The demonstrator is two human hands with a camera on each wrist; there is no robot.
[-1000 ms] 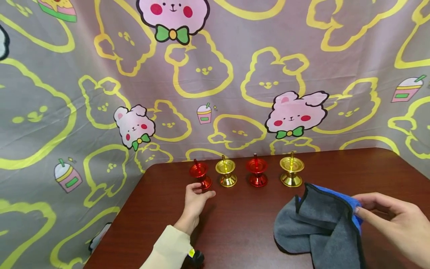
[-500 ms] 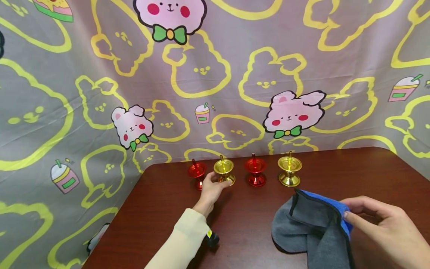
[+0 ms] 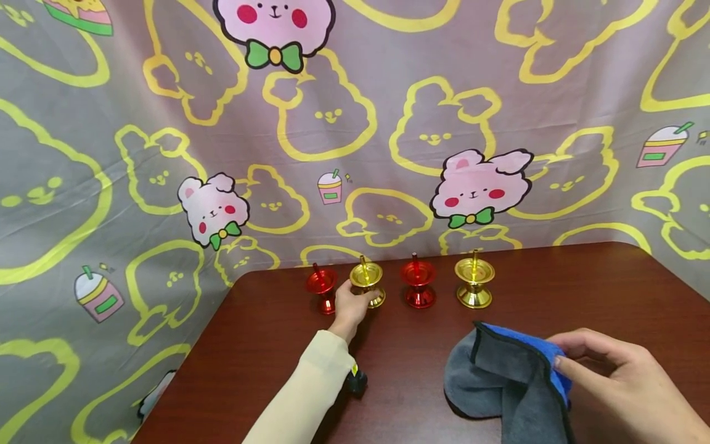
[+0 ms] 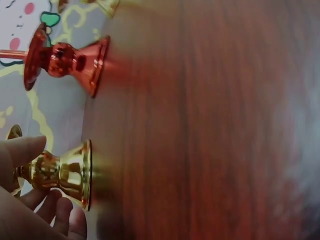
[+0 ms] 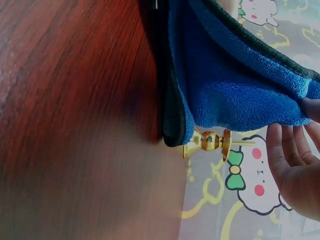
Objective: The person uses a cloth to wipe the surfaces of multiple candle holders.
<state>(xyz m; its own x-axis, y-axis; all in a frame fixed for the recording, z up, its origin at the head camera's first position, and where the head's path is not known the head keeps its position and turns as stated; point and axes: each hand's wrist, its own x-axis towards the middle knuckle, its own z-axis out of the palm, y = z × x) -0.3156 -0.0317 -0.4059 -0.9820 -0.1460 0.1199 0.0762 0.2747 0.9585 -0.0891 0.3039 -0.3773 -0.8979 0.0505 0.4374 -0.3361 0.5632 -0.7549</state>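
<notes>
My left hand (image 3: 349,310) is at the second candle holder (image 3: 367,274) from the left, a shiny gold one with a dish and a thin upright rod. In the left wrist view, the thumb and curled fingers lie on either side of its waist (image 4: 47,170), and its base stands at the table. A red candle holder (image 3: 320,282) is just left of that hand, partly hidden behind it. To the right stand another red candle holder (image 3: 418,295) and a gold one (image 3: 474,291). My right hand (image 3: 624,373) pinches a grey cloth (image 3: 479,379) with a blue side (image 5: 235,95), which hangs in folds.
The brown wooden table (image 3: 410,370) carries the row of holders along its back edge. Right behind them hangs a cartoon-printed curtain (image 3: 383,142), which also covers the left side. A small black device (image 3: 357,382) sits under the left sleeve (image 3: 310,388).
My left hand has moved right from the leftmost red candle holder to the gold one beside it, and its fingers have closed around it. The right hand and cloth have shifted slightly left and down.
</notes>
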